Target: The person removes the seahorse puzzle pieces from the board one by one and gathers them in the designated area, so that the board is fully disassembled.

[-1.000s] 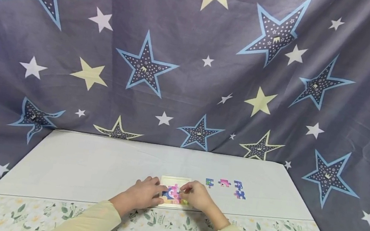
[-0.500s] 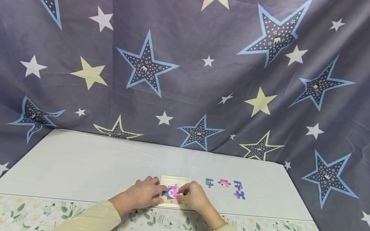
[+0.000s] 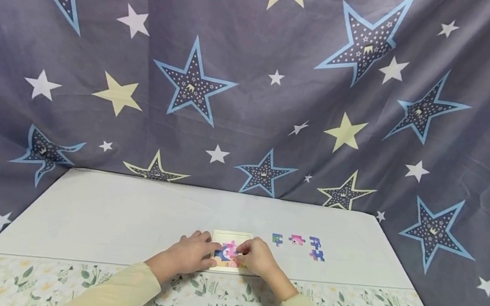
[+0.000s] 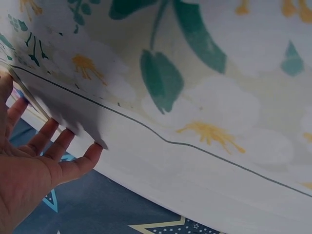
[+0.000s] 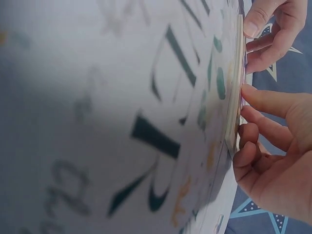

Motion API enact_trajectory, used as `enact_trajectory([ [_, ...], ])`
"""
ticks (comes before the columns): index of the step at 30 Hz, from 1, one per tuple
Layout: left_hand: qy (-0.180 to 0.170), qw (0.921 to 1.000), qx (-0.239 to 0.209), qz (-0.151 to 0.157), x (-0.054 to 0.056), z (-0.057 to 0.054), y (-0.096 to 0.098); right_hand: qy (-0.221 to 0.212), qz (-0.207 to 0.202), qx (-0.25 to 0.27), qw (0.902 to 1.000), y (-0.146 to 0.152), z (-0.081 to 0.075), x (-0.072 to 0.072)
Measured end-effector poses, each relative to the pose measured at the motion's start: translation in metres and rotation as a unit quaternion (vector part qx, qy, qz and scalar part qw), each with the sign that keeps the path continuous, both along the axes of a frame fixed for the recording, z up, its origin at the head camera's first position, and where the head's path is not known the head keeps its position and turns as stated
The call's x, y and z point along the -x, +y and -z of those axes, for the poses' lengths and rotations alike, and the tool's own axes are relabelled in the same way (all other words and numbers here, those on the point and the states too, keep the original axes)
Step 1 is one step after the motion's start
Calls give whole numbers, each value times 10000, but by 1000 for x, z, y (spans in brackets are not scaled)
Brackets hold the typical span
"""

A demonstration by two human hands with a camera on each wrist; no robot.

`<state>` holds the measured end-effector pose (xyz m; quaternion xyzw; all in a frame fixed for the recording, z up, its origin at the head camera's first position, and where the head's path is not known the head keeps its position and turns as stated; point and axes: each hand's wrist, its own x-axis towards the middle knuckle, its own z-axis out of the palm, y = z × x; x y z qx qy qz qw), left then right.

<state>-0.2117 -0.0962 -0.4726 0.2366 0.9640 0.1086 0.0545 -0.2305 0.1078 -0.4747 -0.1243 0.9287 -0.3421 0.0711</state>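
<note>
A small jigsaw tray point(image 3: 232, 234) with a pale rim lies on the white part of the table, several joined pink, blue and yellow pieces point(image 3: 228, 254) inside it. My left hand point(image 3: 190, 253) rests at its left side, the index finger reaching over the pieces and the thumb near the front corner. Spread fingers of that hand point(image 4: 36, 163) lie along the rim in the left wrist view. From the right, my right hand point(image 3: 260, 258) pinches a puzzle piece between thumb and index finger, low over the tray's right half; the fingers mostly hide this piece.
Several loose puzzle pieces lie to the right of the tray: a blue-green one point(image 3: 277, 239), a pink one point(image 3: 296, 240) and blue ones point(image 3: 317, 256). A floral cloth point(image 3: 81, 281) covers the table's near part. Behind hangs a star-patterned curtain point(image 3: 229, 130).
My right hand has shifted slightly left over the tray, keeping its pinch at the right half. The left hand stays put on the tray. The loose pieces have not moved.
</note>
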Motion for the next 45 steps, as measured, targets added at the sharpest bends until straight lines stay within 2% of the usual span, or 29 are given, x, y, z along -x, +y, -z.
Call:
enact_trajectory([
  [11, 37, 10000, 12, 19, 0, -1, 0, -247, 165, 33, 9996, -4, 0, 4],
  [21, -74, 9999, -35, -65, -2, -4, 0, -338, 247, 38, 9991, -6, 0, 5],
  [33, -108, 9999, 5, -110, -1, -7, 1, -262, 230, 8, 9994, -6, -2, 6],
  [45, -103, 9999, 17, -113, -2, -5, 3, -341, 291, 95, 9989, -5, -2, 5],
])
